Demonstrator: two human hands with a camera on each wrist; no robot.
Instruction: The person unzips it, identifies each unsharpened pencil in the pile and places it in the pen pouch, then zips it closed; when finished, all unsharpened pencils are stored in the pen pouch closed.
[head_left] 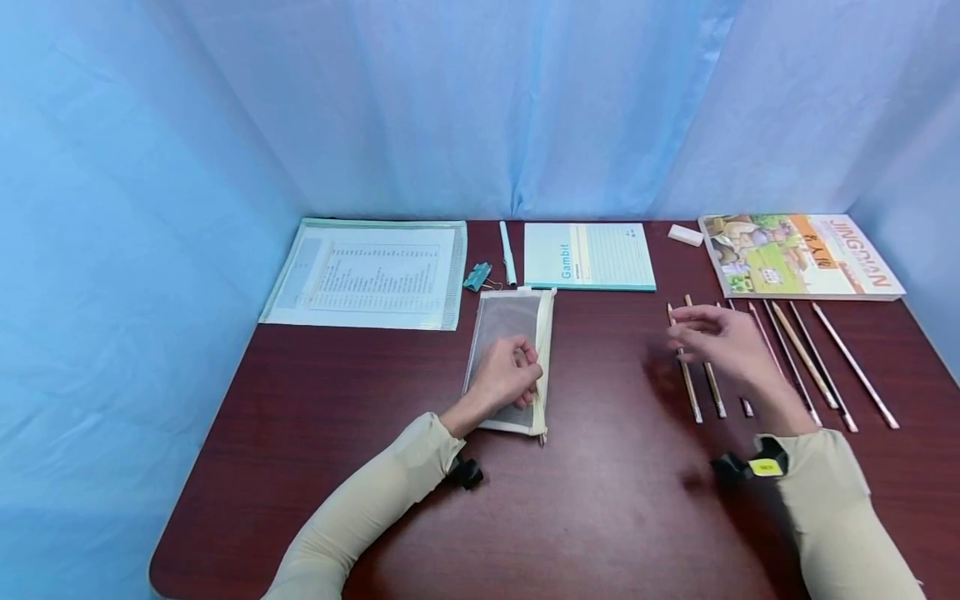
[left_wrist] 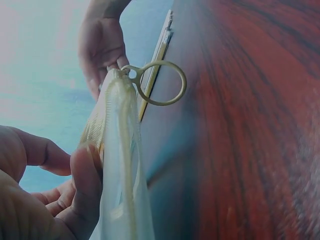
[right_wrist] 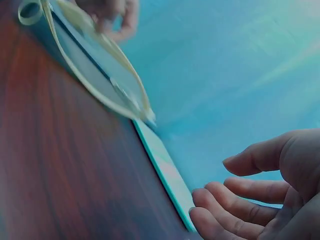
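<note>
A translucent mesh zip pouch (head_left: 506, 315) with a cream zip edge lies in the middle of the table. My left hand (head_left: 510, 371) pinches its upper zip edge between thumb and fingers. Seen from the right wrist, the pouch mouth gapes, and a thin dark stick (right_wrist: 82, 42) shows within its outline. A ring pull (left_wrist: 183, 84) hangs at the zip's end. My right hand (head_left: 716, 342), blurred, hovers above the left part of a row of pencils (head_left: 804, 354). Its fingers are loosely bent, with the thumb apart and nothing between them.
Along the back lie a clear document folder (head_left: 375, 271), a teal binder clip (head_left: 477, 277), a white pen (head_left: 507, 254), a Gambit notebook (head_left: 588, 257), a white eraser (head_left: 686, 235) and a picture-covered book (head_left: 798, 257). Blue curtains (head_left: 480, 108) hang behind the table.
</note>
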